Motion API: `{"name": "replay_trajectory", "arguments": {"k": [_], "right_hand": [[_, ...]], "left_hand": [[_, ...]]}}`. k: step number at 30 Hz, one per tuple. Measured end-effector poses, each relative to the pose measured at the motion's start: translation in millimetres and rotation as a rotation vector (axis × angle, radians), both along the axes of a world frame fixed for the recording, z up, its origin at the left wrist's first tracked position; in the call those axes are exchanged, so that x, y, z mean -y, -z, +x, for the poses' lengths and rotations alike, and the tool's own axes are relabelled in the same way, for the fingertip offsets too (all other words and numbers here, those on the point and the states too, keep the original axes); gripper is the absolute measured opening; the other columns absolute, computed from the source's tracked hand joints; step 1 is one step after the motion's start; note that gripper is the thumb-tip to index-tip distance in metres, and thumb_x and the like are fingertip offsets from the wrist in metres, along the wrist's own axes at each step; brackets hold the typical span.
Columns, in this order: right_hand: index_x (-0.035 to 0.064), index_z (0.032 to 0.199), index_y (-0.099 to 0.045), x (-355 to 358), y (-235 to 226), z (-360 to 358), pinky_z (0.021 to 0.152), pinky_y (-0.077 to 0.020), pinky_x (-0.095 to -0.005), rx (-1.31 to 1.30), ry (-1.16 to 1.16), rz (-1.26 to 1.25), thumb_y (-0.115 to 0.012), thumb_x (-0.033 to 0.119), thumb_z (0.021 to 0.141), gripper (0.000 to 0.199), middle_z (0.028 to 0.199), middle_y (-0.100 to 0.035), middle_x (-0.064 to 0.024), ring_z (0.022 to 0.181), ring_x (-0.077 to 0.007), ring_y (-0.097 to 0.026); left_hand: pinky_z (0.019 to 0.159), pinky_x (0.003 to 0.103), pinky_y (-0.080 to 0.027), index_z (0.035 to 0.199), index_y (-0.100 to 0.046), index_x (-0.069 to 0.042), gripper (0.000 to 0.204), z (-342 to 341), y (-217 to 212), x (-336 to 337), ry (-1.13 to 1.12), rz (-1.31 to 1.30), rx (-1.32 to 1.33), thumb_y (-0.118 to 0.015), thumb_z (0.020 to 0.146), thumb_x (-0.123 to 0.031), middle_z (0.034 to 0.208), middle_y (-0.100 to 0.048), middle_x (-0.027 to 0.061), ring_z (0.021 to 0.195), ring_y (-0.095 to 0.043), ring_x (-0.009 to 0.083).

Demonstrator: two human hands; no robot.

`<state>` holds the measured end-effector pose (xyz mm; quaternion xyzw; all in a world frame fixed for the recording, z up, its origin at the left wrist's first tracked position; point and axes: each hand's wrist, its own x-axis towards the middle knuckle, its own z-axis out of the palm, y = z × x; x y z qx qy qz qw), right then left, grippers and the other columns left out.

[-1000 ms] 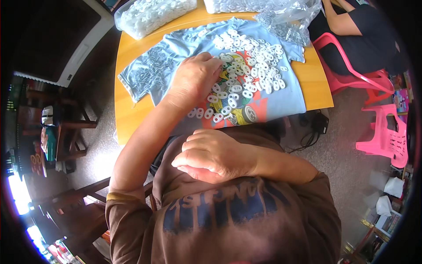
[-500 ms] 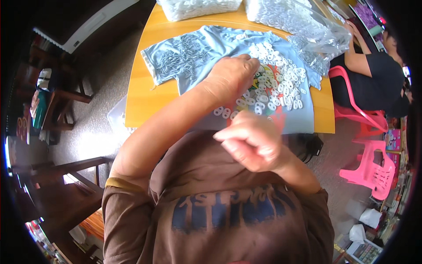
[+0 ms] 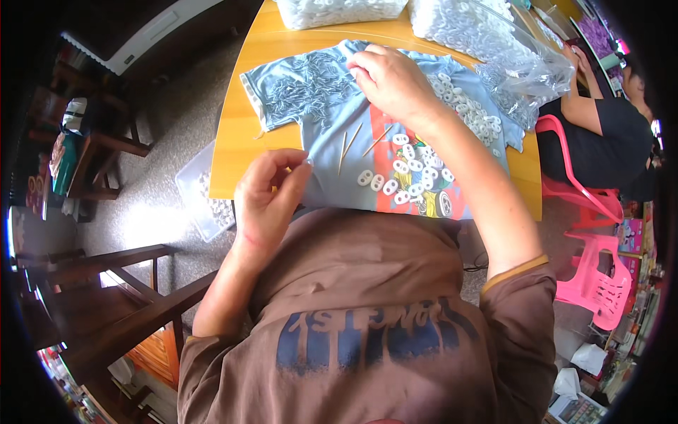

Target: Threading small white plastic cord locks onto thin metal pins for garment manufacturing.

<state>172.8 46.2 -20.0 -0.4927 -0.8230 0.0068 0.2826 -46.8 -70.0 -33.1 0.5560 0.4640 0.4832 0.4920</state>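
Observation:
A light blue T-shirt [image 3: 325, 141] lies spread over the table. At its left edge my left hand [image 3: 268, 194] is closed in a pinch; a small pale bit shows at the fingertips, too small to name. My right hand [image 3: 395, 81] reaches across the shirt, fingertips together beside a heap of small grey metal screw-like pieces [image 3: 300, 88]. What it pinches, if anything, is hidden. Several white oval plastic pieces with two holes [image 3: 417, 166] lie loose on the print, and more [image 3: 480, 116] are heaped to the right. Between my hands lie three thin wooden sticks [image 3: 351, 141].
At the table's [image 3: 226, 141] far side stand a clear container of white pieces [image 3: 339, 13] and a clear plastic bag [image 3: 487, 42] full of them. A clear tub [image 3: 198, 191] is low at left. A person [image 3: 607, 134] sits at right near a pink plastic chair [image 3: 597, 283].
My left hand has drawn back from the white pieces to the shirt's left edge. My right hand has reached from near my body to the metal pieces. The wooden sticks are now uncovered.

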Motion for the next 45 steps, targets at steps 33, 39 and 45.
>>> {"name": "replay_trajectory", "arguments": {"k": [33,39,45], "right_hand": [[0.0052,0.076,-0.061,-20.7,12.4,-11.9,0.063,-0.0469,-0.0370,0.037,0.100,-0.055,-0.057,0.016,0.076,0.011,0.075,-0.060,-0.0098,0.070,-0.0285,-0.059],[0.0049,0.077,-0.061,-19.8,9.5,-5.8,0.061,-0.0474,-0.0353,-0.305,0.056,-0.156,-0.057,0.017,0.075,0.013,0.073,-0.062,-0.0111,0.065,-0.0267,-0.060],[-0.0001,0.081,-0.059,4.8,-0.1,-2.3,0.059,-0.0463,-0.0257,-0.667,-0.027,-0.369,-0.060,0.012,0.080,0.013,0.067,-0.060,-0.0037,0.063,-0.0093,-0.056]], "left_hand": [[0.053,0.020,-0.040,0.089,-0.062,-0.001,0.010,-2.7,5.3,13.5,0.049,-0.046,-0.057,-0.064,0.079,-0.003,0.068,-0.053,0.0013,0.058,-0.049,0.0057],[0.052,0.020,-0.040,0.088,-0.062,-0.001,0.010,-2.7,8.9,14.3,0.030,-0.058,-0.042,-0.065,0.079,-0.003,0.067,-0.053,0.0015,0.057,-0.049,0.0056],[0.053,0.017,-0.039,0.092,-0.061,-0.002,0.011,-1.8,2.7,14.5,0.075,-0.168,0.073,-0.063,0.081,-0.005,0.072,-0.055,-0.0021,0.060,-0.048,0.0030]]}}
